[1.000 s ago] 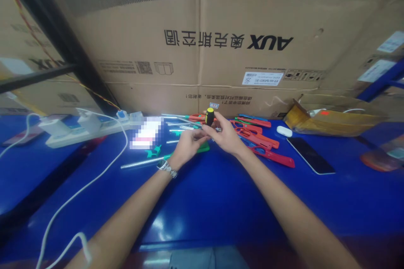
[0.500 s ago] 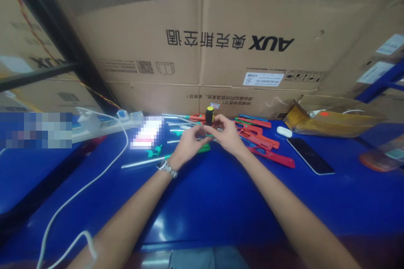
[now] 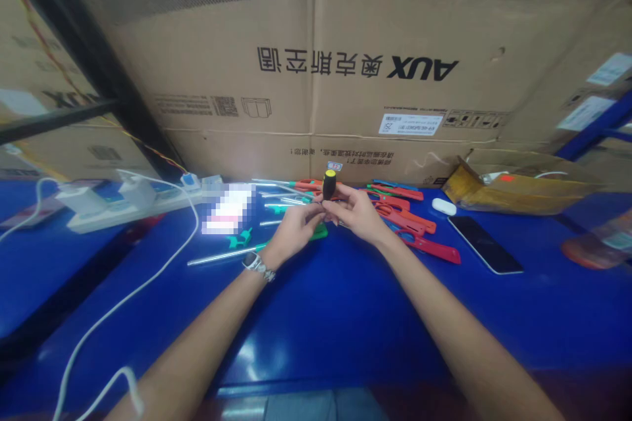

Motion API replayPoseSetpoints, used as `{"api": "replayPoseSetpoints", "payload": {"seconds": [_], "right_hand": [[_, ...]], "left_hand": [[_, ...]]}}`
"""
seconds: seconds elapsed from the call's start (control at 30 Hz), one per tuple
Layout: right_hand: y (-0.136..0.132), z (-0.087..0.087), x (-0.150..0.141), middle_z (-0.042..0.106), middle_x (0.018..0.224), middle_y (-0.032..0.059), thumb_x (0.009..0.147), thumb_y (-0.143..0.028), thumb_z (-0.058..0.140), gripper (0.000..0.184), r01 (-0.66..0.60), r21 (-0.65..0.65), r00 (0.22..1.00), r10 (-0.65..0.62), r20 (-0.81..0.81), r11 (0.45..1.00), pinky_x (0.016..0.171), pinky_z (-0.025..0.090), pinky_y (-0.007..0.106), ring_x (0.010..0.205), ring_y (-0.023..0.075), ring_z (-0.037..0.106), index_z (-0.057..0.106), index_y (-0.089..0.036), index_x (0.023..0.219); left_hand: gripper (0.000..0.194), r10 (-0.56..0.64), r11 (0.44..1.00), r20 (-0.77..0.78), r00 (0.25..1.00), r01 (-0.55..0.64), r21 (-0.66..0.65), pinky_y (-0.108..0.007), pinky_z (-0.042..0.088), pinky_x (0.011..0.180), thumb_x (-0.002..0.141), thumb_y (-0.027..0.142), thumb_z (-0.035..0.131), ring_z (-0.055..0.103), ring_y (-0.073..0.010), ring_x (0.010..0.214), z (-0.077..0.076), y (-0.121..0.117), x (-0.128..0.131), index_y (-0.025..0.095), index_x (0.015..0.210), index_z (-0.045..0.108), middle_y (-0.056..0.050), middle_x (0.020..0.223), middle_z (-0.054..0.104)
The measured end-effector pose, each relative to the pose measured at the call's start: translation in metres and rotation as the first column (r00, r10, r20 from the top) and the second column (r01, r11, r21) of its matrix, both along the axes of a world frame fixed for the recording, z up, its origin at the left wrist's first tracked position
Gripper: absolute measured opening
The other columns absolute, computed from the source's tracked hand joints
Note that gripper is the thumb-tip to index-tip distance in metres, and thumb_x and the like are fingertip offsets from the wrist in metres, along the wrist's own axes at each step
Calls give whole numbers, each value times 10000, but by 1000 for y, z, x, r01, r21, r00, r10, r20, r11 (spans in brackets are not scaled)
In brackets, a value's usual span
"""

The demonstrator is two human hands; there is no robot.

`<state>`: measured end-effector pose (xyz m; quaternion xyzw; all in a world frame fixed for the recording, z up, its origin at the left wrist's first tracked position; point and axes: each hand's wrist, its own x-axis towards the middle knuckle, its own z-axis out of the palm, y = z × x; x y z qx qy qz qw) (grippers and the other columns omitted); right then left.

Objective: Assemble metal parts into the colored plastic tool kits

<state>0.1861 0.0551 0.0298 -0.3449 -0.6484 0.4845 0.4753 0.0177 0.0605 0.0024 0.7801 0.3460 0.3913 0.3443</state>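
Observation:
A short screwdriver (image 3: 328, 183) with a black and yellow handle stands upright between my hands. My right hand (image 3: 356, 212) is closed around its lower handle. My left hand (image 3: 295, 231) pinches something small at the screwdriver's tip; I cannot make out what. A green plastic piece (image 3: 320, 232) lies flat on the blue table (image 3: 336, 316) under my hands. My left wrist wears a metal watch (image 3: 257, 265).
Red and orange plastic handles (image 3: 413, 227) lie to the right, metal rods with green ends (image 3: 224, 254) to the left. A phone (image 3: 484, 243), a white earbud case (image 3: 444, 206), a power strip (image 3: 113, 200) with white cables and large cardboard boxes (image 3: 345, 59) stand around.
The screwdriver has stayed upright between my hands. My fingers have shifted slightly around its handle and tip; both hands have hardly moved.

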Motion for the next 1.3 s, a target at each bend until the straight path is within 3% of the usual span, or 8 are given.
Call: {"api": "replayPoseSetpoints", "payload": {"seconds": [0.2, 0.3, 0.4, 0.5, 0.6, 0.73, 1.03, 1.3], "right_hand": [[4, -7, -6, 652, 756, -5, 689, -504, 782, 393, 222, 33, 975, -223, 15, 974, 389, 300, 225, 418, 63, 419, 589, -189, 823], [7, -14, -14, 558, 642, -53, 652, -455, 816, 432, 347, 98, 937, -350, 9, 933, 412, 286, 213, 444, 67, 404, 463, -212, 708], [8, -17, -19, 491, 604, -73, 665, -405, 808, 445, 413, 172, 906, -423, 23, 894, 463, 336, 218, 491, 81, 437, 404, -221, 676], [5, -11, -17, 598, 753, -32, 695, -386, 787, 334, 363, 197, 926, -375, 30, 911, 553, 434, 243, 593, 110, 536, 524, -210, 801], [1, -1, -7, 679, 979, 33, 750, -413, 737, 363, 142, 137, 988, -149, 46, 980, 589, 487, 271, 635, 123, 577, 605, -208, 1020], [1, 5, 2, 715, 935, 50, 752, -489, 724, 360, -53, 15, 997, 52, 58, 998, 530, 489, 287, 493, 91, 507, 644, -185, 928], [11, -15, -13, 540, 611, -67, 652, -413, 828, 466, 352, 143, 933, -359, 22, 925, 414, 364, 213, 471, 105, 516, 401, -235, 709], [8, -6, -12, 716, 990, 42, 738, -500, 750, 430, 242, 50, 970, -242, 5, 969, 455, 479, 261, 452, 103, 579, 590, -212, 1014]], "left_hand": [[195, 177, 984, 81, 981, -177, -17, -296, 526, 772, 810, 312, 691, 684, -198, 809, -2, 0, 10, 148, 915, 671, -57, 882, 739], [210, 308, 951, 126, 943, -305, -47, -264, 500, 674, 754, 325, 726, 640, -169, 696, -6, 0, 17, 149, 811, 627, -28, 770, 702], [193, 297, 954, 170, 940, -285, -90, -247, 479, 642, 772, 330, 692, 620, -154, 661, -10, 1, 18, 149, 752, 629, -7, 708, 683], [170, 251, 967, 184, 950, -237, -97, -248, 476, 638, 786, 302, 665, 622, -157, 657, -11, 0, 15, 142, 728, 654, -11, 695, 686], [152, 204, 978, 153, 967, -194, -81, -259, 489, 660, 810, 263, 630, 641, -166, 676, -9, -3, 12, 140, 746, 693, -25, 734, 715], [227, 105, 994, 50, 993, -103, -41, -281, 509, 751, 889, 261, 560, 673, -179, 741, -2, -5, 8, 151, 782, 728, -31, 782, 739], [330, 248, 966, -374, 894, -196, 171, -404, 512, 886, 714, 295, 819, 617, -275, 977, -6, -9, -14, 155, 990, 703, -97, 1052, 653], [172, 189, 982, -420, 888, -160, 104, -408, 506, 877, 830, 259, 711, 615, -263, 929, -8, -13, -9, 182, 980, 747, -90, 986, 658]]}}
